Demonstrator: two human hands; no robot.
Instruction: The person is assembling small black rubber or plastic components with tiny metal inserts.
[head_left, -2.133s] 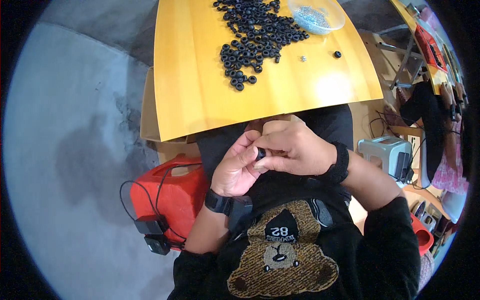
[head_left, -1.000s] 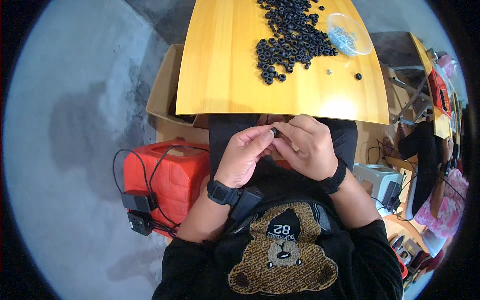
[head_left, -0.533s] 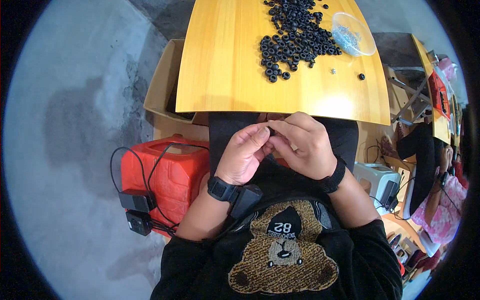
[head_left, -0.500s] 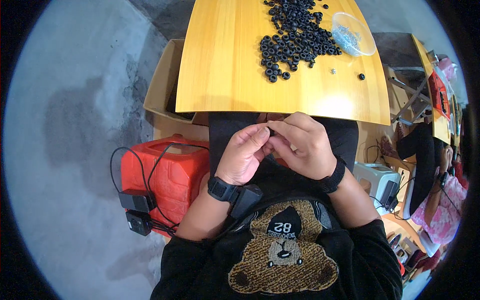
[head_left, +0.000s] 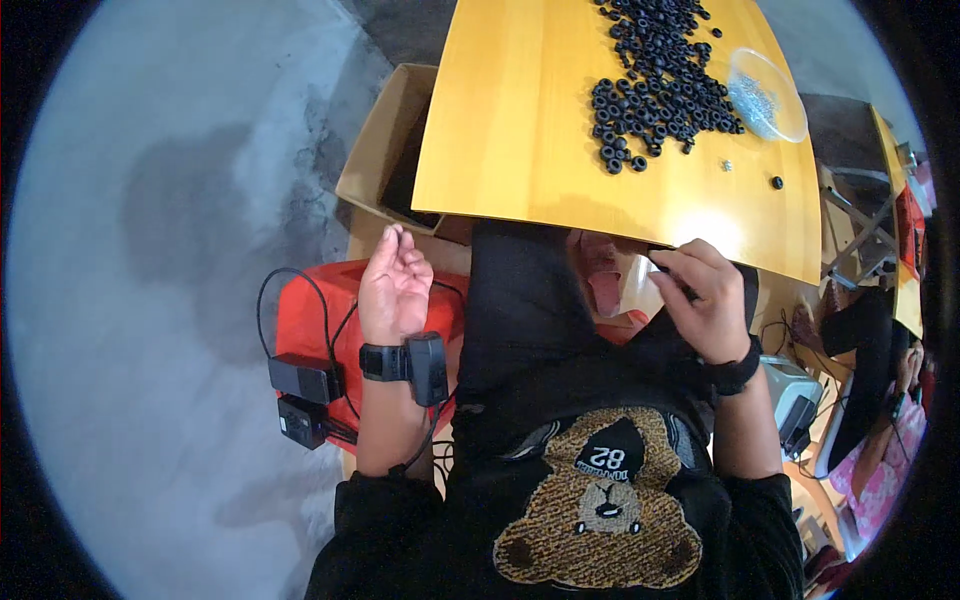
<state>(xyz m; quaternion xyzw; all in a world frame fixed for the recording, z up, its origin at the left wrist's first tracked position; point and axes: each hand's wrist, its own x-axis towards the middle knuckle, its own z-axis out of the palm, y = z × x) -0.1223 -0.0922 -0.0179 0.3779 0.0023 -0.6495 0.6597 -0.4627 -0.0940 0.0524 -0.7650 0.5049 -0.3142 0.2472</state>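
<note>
My left hand (head_left: 397, 285) is raised, palm up, beside the front corner of a cardboard box (head_left: 375, 165). Its thumb and fingertips are pinched together; whatever they hold, if anything, is too small to make out. Just below the front edge of the yellow table (head_left: 510, 150), my right hand (head_left: 705, 295) has thumb and forefinger bent toward each other. A small dark piece (head_left: 656, 262) shows at those fingertips, its shape unclear. Many small black rings (head_left: 660, 105) lie heaped on the table, and one black ring (head_left: 777, 183) lies apart at the right.
A clear bowl (head_left: 768, 95) holds small silvery parts, with a few loose silvery pieces (head_left: 727, 166) nearby. A red stool (head_left: 335, 300) carries black boxes (head_left: 303, 378) and cables at my left. A grey-white stool (head_left: 790, 390) stands at right; another person (head_left: 880, 450) sits beyond.
My hands, together over my lap before, have parted. The left moved left to the cardboard box; the right moved right toward the table edge. The whole view has shifted, with the table now farther right.
</note>
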